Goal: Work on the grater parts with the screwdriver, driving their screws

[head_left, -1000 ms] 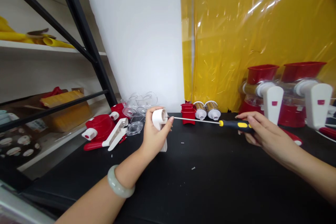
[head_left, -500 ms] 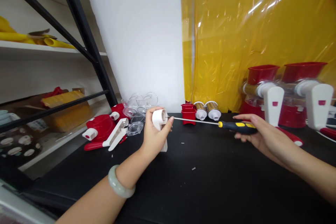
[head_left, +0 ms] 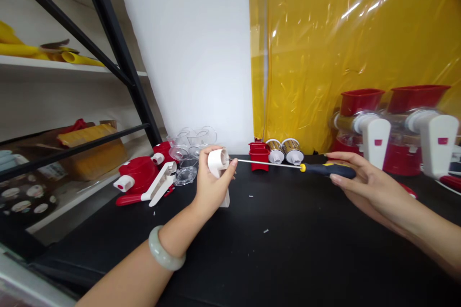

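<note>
My left hand [head_left: 212, 184] is wrapped round a white plastic crank arm [head_left: 217, 160], its round hollow end facing right. Into that hollow runs the shaft of a screwdriver [head_left: 266, 163], held level, and my left thumb lies close to the tip. The tip itself is hidden inside the part. At the other end, my right hand [head_left: 363, 177] grips the dark blue and yellow handle between thumb and fingers. A pale bangle [head_left: 163, 249] circles my left wrist.
Red grater bases [head_left: 139, 175] and clear plastic parts [head_left: 185, 175] lie at left. Behind the shaft are red hoppers [head_left: 259, 156] and two metal grating drums [head_left: 292, 152]. Two assembled rotary graters [head_left: 376, 139] stand at right. Small bits lie on the black table [head_left: 288, 259].
My right hand has changed its hold on the screwdriver handle: the thumb now presses its near side and the fingers have shifted. My left hand and the crank arm stay nearly still.
</note>
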The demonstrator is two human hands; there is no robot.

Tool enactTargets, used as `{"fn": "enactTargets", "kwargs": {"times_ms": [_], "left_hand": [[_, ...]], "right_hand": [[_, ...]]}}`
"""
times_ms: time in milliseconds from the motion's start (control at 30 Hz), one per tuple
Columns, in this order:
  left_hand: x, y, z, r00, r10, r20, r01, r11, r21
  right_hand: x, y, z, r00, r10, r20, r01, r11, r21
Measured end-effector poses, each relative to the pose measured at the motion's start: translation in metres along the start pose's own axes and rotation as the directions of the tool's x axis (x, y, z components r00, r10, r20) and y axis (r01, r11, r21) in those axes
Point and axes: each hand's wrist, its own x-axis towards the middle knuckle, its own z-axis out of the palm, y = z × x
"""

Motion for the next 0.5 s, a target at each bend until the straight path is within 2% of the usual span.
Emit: {"fn": "enactTargets", "kwargs": {"times_ms": [67,133,267,367,500], "left_hand": [[-0.001,0.000,0.000,1.000,0.001,0.005,-0.002,1.000,0.007],[-0.001,0.000,0.000,1.000,0.005,0.004,-0.005,1.000,0.004],[0.001,-0.001,-0.002,1.000,0.012,-0.012,-0.012,1.000,-0.014],[0.003,-0.002,-0.002,1.000,0.011,-0.026,-0.011,1.000,-0.012],[0.002,-0.003,-0.002,1.000,0.011,-0.027,-0.012,1.000,-0.012]], "right_hand": [[-0.001,-0.002,0.002,0.999,0.041,-0.004,-0.040,0.997,0.064],[-0.001,-0.001,0.003,0.998,0.057,0.041,-0.060,0.996,0.072],[-0.002,0.003,-0.002,0.983,0.097,0.153,-0.081,0.991,-0.110],[-0.001,0.005,-0.007,0.989,0.034,0.143,-0.005,0.980,-0.198],[0.000,0.005,-0.008,0.994,-0.058,0.096,0.078,0.973,-0.217]]}}
